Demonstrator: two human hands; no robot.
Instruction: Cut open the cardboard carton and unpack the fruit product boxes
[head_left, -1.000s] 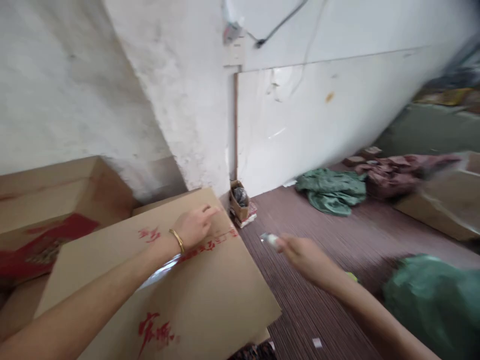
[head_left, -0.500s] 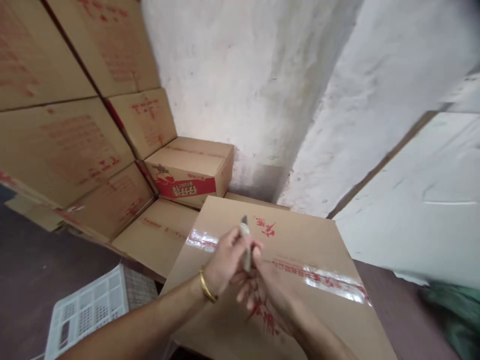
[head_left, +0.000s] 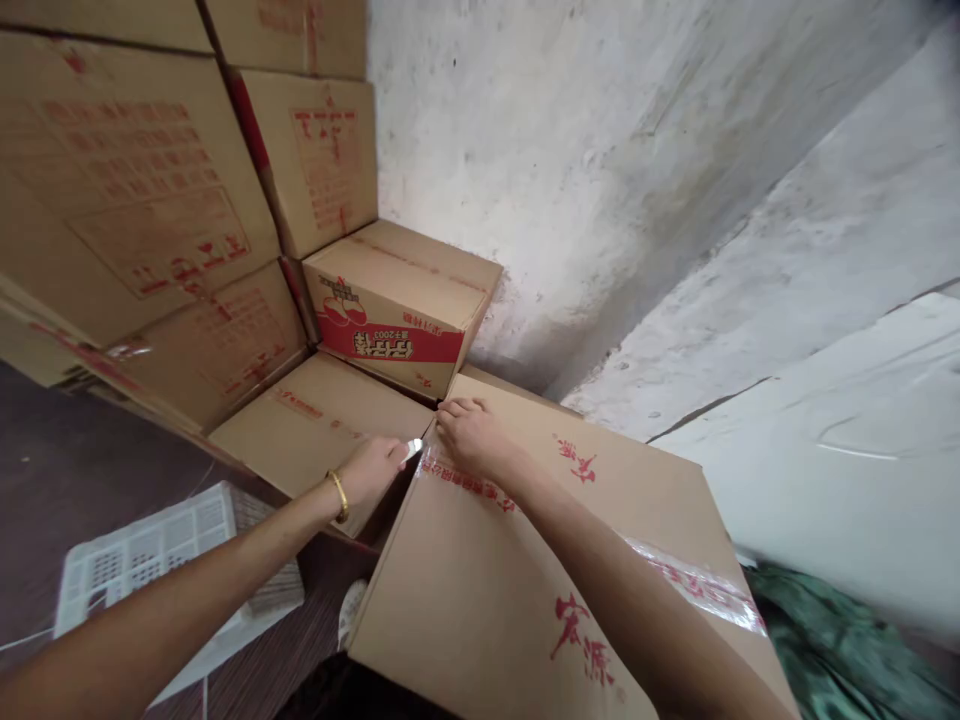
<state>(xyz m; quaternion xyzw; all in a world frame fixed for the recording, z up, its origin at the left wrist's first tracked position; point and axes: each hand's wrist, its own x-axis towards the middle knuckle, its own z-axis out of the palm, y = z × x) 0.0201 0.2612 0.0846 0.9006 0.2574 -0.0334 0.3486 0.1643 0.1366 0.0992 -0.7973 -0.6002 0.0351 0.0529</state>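
A large cardboard box [head_left: 487, 590] with red characters lies in front of me, sealed along its top by a strip of clear tape [head_left: 675, 580]. My left hand [head_left: 371, 470], with a gold bangle at the wrist, is closed on a small pale cutter [head_left: 413, 449] whose tip sits at the box's far left edge, where the tape begins. My right hand [head_left: 469, 435] rests on the box top beside that edge, fingers curled down against the cardboard.
Stacked cardboard boxes [head_left: 150, 220] fill the left, with a smaller red-banded box [head_left: 397, 300] behind. A white plastic crate [head_left: 157, 570] lies on the floor at lower left. A rough white wall [head_left: 600, 180] stands behind. Green cloth [head_left: 840, 650] lies at lower right.
The view has swung left from the open floor to the box stack. The cutter has passed from my right hand to my left. Both hands have moved to the box's far left edge.
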